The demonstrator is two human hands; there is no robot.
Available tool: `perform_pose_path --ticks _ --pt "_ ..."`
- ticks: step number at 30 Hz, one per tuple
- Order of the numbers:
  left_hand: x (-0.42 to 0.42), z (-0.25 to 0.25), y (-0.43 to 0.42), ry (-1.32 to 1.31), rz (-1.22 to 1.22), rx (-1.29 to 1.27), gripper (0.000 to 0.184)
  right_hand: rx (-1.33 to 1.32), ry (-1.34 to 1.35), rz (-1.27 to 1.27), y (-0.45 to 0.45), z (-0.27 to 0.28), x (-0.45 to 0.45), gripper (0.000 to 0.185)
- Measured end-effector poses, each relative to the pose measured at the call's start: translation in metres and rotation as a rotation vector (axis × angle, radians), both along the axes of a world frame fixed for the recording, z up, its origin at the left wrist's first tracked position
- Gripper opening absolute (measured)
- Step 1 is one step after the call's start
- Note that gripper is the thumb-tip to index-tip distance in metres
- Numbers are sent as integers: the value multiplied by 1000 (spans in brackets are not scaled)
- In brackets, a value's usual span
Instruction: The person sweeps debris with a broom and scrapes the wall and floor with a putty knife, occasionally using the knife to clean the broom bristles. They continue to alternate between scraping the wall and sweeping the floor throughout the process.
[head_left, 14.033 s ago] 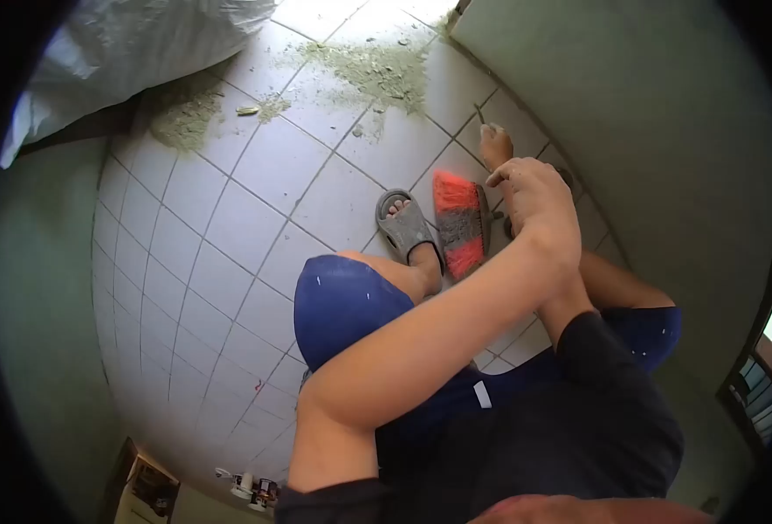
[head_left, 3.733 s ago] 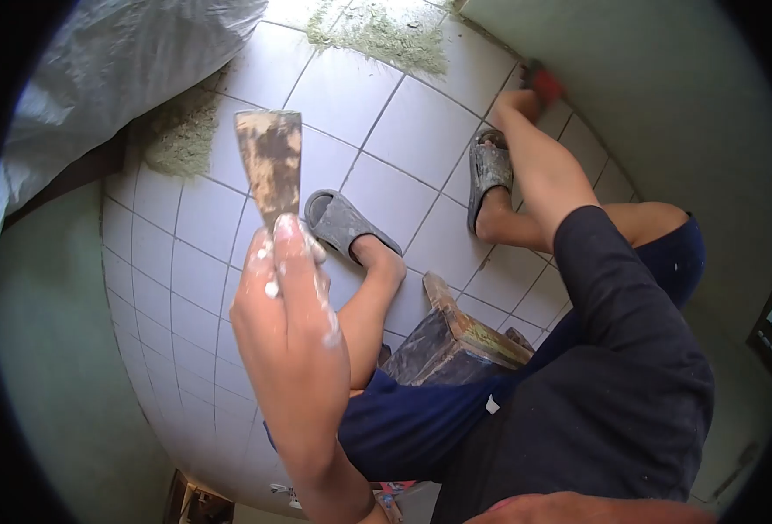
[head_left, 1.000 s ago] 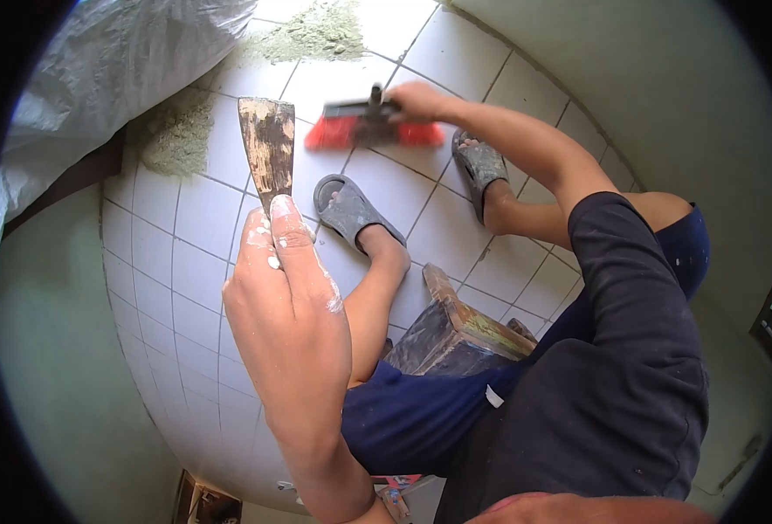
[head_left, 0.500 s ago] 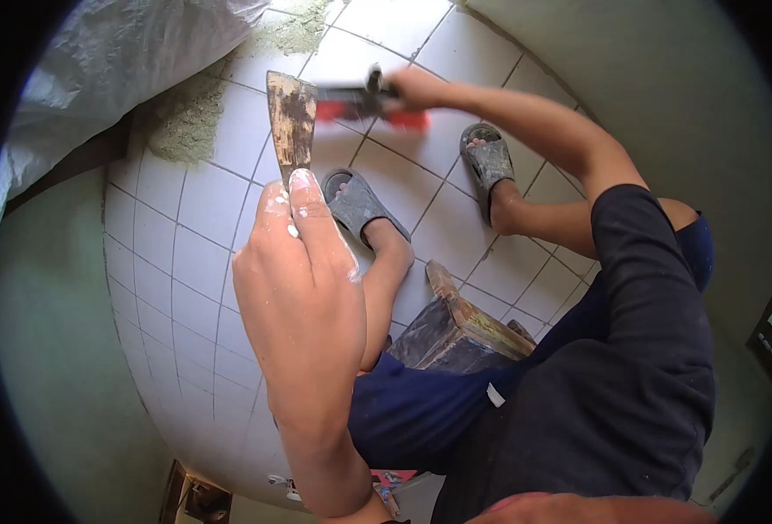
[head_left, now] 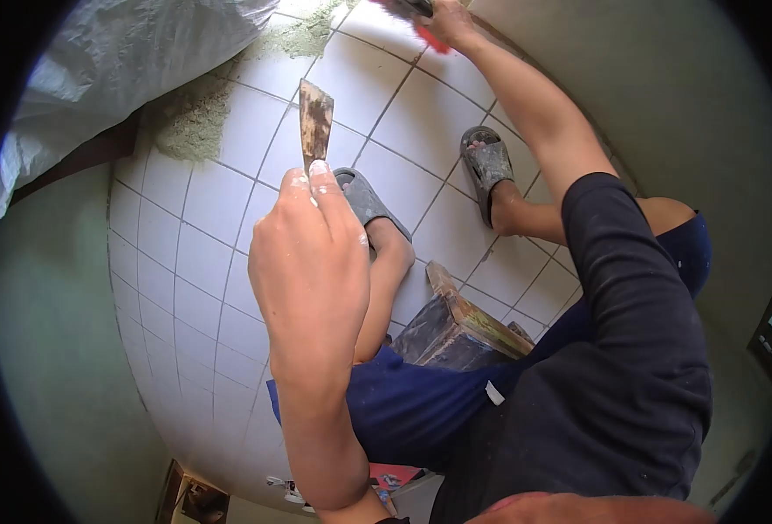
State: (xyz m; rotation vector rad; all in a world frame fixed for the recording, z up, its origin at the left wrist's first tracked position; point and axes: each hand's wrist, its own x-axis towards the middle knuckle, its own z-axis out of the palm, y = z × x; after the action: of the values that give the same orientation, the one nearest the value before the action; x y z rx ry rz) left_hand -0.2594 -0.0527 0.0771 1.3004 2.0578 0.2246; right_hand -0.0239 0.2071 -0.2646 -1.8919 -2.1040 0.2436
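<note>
Blade-first, the scraper (head_left: 316, 113) points forward above the tiles (head_left: 430, 113), its long axis almost straight ahead, near end pinched in the left hand (head_left: 310, 249). Farther out, the right hand (head_left: 450, 21) clutches a brush (head_left: 435, 38), partly out of sight.

A lane of white floor tile (head_left: 423, 122) opens toward 12 o'clock between the left slipper (head_left: 367, 199) and right slipper (head_left: 492, 164), a brush (head_left: 432, 38) in the right hand (head_left: 449, 21) crossing its far end. More tile lies free at 9 o'clock, between left hand (head_left: 309, 258) and wall (head_left: 50, 306). A plastic sheet (head_left: 124, 79) bars 10 o'clock; a stool (head_left: 438, 336), 4 to 5.
</note>
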Motion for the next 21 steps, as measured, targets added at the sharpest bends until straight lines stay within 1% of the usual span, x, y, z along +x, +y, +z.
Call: perform_pose_path --ticks 2,3,4,5,6,7,8,9,10,12,13,14,15,16,17,19,21 --pt "2 2 1 37 -30 -43 42 -129 120 199 -11 18 -2 38" --pt "2 1 1 33 -28 -40 42 -165 230 326 -25 11 0 36" --pt "1 0 0 34 -47 -14 42 -205 229 447 -45 1 0 35" --pt "1 -1 -1 36 -68 11 42 -372 314 466 -77 7 -4 36" --pt "1 -1 -1 36 -73 10 42 -383 231 605 -103 -11 -1 39" --pt "1 0 -1 39 -70 -2 42 -592 313 592 -133 -6 -2 40" --pt "2 0 -1 42 -67 -14 42 -522 241 660 -155 -23 1 36" --pt "2 1 2 41 -70 -11 42 -434 250 745 -169 -28 4 32" --pt "3 3 3 69 -103 -33 41 -438 254 737 -169 -34 9 32" --pt "5 2 2 106 -143 -65 40 -413 160 345 -159 -39 12 33" --pt "5 -2 1 123 -157 -58 40 -402 132 225 -142 -38 18 33" --pt "5 -5 0 143 -169 -47 39 -358 44 135 -120 -39 24 31" --pt "3 -7 0 152 -169 -40 39 -260 4 11 -101 -32 28 30" --pt "2 -10 -1 183 -194 -72 39 -161 -56 -72 -82 -24 33 32" --pt "2 -12 -1 208 -219 -107 38 47 -108 -109 -60 -36 44 35" --pt "2 -12 1 213 -228 -117 38 -30 -259 -225 -41 -3 60 40" --pt "1 -12 2 218 -233 -124 38 30 -311 -149 -50 9 93 39"
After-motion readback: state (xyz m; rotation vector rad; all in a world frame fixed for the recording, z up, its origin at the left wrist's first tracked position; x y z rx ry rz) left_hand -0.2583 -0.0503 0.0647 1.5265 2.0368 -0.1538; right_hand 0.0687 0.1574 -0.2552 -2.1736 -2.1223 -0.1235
